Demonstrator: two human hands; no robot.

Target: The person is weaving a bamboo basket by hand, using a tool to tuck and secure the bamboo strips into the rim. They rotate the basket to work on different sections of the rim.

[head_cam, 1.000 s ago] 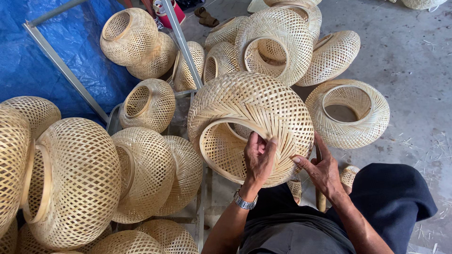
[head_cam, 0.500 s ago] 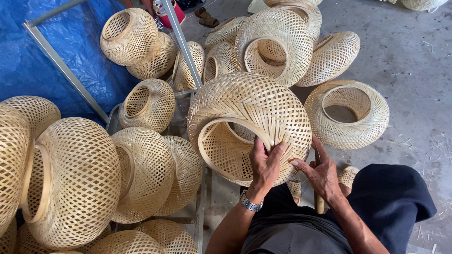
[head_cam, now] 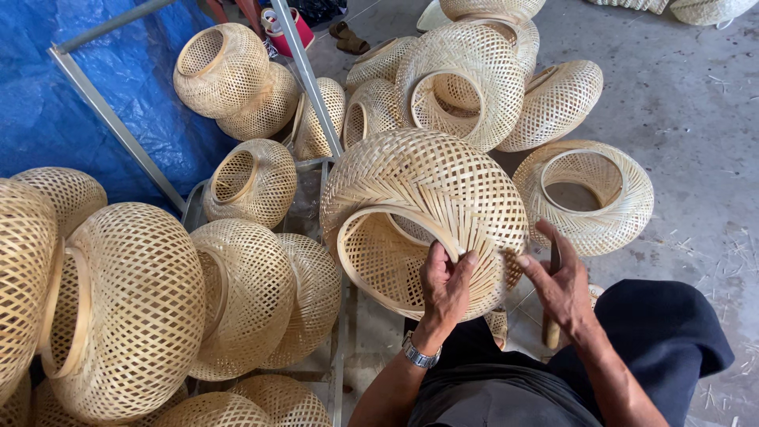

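Centre of frame: a woven bamboo lampshade (head_cam: 427,205), pale straw colour, dome-shaped, tilted so its round open rim faces the lower left. Weave is tight and swirling near the top, with straight vertical slats toward the rim.

Left hand (head_cam: 444,285): fingers curled over the rim's lower edge, gripping it; wristwatch (head_cam: 417,353) on that wrist. Right hand (head_cam: 560,286): fingers spread, half open, fingertips touching the shade's lower right side; no closed grip visible.

No labels or signs legible. A red container (head_cam: 286,30) sits at top centre, partly behind a grey metal bar (head_cam: 307,75). Blue tarpaulin (head_cam: 71,103) fills the upper left.

Many similar shades crowd the left and top; several are cut off by the frame edges. A stick-like object beneath the right hand is mostly hidden, kind unclear.
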